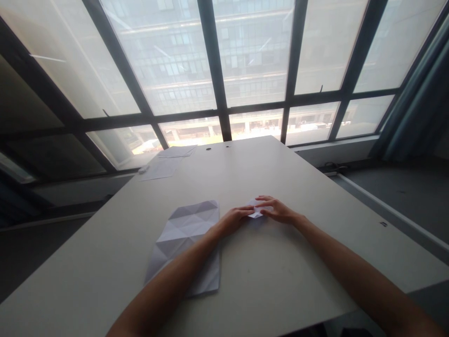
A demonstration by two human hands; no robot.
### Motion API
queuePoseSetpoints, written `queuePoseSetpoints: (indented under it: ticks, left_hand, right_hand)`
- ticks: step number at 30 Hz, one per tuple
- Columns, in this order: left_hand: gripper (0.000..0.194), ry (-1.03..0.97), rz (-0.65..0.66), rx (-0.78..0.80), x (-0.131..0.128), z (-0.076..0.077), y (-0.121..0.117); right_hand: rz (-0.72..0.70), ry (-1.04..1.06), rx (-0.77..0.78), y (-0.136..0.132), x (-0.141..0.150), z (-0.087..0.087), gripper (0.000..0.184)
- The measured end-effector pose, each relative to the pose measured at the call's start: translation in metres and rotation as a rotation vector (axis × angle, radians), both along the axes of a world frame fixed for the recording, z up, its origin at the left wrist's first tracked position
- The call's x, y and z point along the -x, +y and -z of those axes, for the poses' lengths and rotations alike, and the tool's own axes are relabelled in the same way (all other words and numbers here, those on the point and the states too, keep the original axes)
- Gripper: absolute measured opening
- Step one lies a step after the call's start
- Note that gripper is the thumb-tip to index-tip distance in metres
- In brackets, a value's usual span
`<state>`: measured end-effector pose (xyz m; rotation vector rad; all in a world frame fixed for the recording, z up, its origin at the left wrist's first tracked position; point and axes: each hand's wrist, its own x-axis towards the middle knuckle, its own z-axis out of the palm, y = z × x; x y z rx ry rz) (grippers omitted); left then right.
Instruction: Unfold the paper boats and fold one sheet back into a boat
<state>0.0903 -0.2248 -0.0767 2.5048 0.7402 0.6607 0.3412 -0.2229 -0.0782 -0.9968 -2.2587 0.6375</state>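
Note:
A small piece of folded white paper (255,214) lies on the table between my hands. My left hand (238,216) is at its left side, fingers close together and holding the paper against the tabletop. From the right, my right hand (276,210) reaches over the paper with its fingers spread, the tips touching it or just above it. Part of the paper is hidden under the fingers. Left of my hands lies a larger creased white sheet (191,224), with a grid of fold lines; my left forearm crosses over it.
Both hands work on a large white table (245,173). Several flat sheets of paper (163,167) lie at its far left corner, beside a small pale object (143,170). Tall framed windows (252,51) stand behind the table. A blue curtain (414,103) hangs at the right.

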Motion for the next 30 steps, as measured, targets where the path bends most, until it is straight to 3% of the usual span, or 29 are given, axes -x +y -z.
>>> queuePoseSetpoints:
  ticks: [4, 6, 13, 18, 26, 30]
  left_hand:
    - [0.028, -0.023, -0.157, 0.044, -0.002, 0.001, 0.001]
    - [0.028, -0.039, -0.199, 0.058, -0.002, 0.001, 0.002]
    - [0.025, -0.069, -0.319, -0.031, -0.001, -0.001, 0.007]
    - [0.031, -0.094, -0.441, 0.051, -0.001, 0.003, 0.011]
    - [0.034, -0.033, -0.458, -0.147, -0.003, 0.006, 0.007]
    - [0.036, 0.045, -0.318, -0.252, -0.006, 0.005, 0.002]
  right_hand:
    - [-0.037, -0.009, -0.033, 0.001, -0.001, 0.0, 0.031]
    - [0.023, -0.006, -0.048, 0.004, 0.001, 0.004, 0.021]
    - [0.17, 0.028, -0.046, 0.007, 0.007, 0.009, 0.023]
    - [0.326, 0.036, 0.016, 0.006, 0.011, 0.011, 0.027]
    - [0.481, -0.164, -0.032, 0.0, 0.02, 0.011, 0.023]
    - [0.53, -0.244, -0.093, -0.005, 0.024, 0.01, 0.024]
